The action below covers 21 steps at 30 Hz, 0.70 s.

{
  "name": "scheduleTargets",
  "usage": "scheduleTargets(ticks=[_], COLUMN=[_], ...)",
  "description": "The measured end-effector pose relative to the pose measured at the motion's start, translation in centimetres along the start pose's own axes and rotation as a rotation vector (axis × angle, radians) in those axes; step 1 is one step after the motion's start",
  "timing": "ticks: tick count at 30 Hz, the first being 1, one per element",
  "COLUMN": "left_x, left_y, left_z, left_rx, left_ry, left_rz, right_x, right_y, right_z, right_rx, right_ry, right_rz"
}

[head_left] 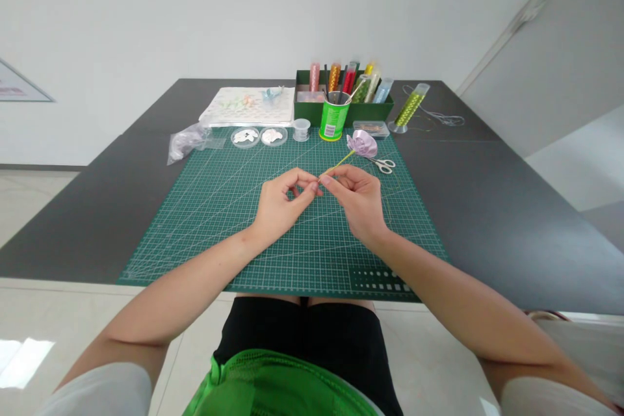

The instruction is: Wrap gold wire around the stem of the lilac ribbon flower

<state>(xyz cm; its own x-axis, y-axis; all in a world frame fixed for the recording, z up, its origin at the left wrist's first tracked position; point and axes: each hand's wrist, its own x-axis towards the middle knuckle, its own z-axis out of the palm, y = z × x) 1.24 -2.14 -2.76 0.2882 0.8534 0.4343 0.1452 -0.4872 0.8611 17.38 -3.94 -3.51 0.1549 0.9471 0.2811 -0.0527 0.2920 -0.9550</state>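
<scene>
A pale purple artificial flower (363, 143) with a thin yellow-green stem (344, 160) extends up and right from between my hands. My right hand (358, 198) is closed in a pinch around the lower stem. My left hand (287, 198) pinches at the stem's bottom end, its fingertips almost meeting those of the right. Both hands are above the green cutting mat (302, 260). Just below the flower, white-handled scissors (386, 167) rest on the mat.
Behind the hands stand a green can (334, 118) of tools and a dark green box (307, 110) of thread spools. Two dishes of white pieces (245, 136), a small clear spool (301, 130), a plastic bag (188, 142), white sheets (234, 116) and a yellow-green spool (412, 107) surround the mat's far edge.
</scene>
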Motion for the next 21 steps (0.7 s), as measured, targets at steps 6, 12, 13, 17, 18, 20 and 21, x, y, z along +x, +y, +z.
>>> scheduleTargets(ticks=[6, 12, 13, 17, 18, 20, 21], left_x=[0.7, 0.8, 0.8, 0.7, 0.7, 0.6, 0.6], left_y=[-0.8, -0.7, -0.6, -0.6, -0.6, -0.5, -0.5], left_z=[-0.5, -0.7, -0.7, -0.6, -0.6, -0.6, -0.6], left_rx=[-0.265, -0.384, -0.403, -0.444, -0.445, -0.433, -0.42], left_ry=[-0.177, -0.203, -0.205, -0.221, -0.216, -0.186, -0.164], left_rz=[-0.192, -0.289, -0.303, -0.312, -0.3, -0.267, -0.247], right_x=[0.2, 0.6, 0.7, 0.8, 0.8, 0.7, 0.7], right_y=[0.3, 0.2, 0.1, -0.3, -0.4, -0.4, -0.5], right_z=[-0.5, -1.0, -1.1, -1.3, -1.3, -1.3, -1.3], right_rx=[0.029, 0.007, 0.005, -0.03, -0.047, -0.089, -0.114], right_ry=[-0.064, -0.121, -0.131, -0.164, -0.166, -0.164, -0.16], right_rz=[0.012, 0.008, 0.001, -0.037, -0.041, -0.056, -0.072])
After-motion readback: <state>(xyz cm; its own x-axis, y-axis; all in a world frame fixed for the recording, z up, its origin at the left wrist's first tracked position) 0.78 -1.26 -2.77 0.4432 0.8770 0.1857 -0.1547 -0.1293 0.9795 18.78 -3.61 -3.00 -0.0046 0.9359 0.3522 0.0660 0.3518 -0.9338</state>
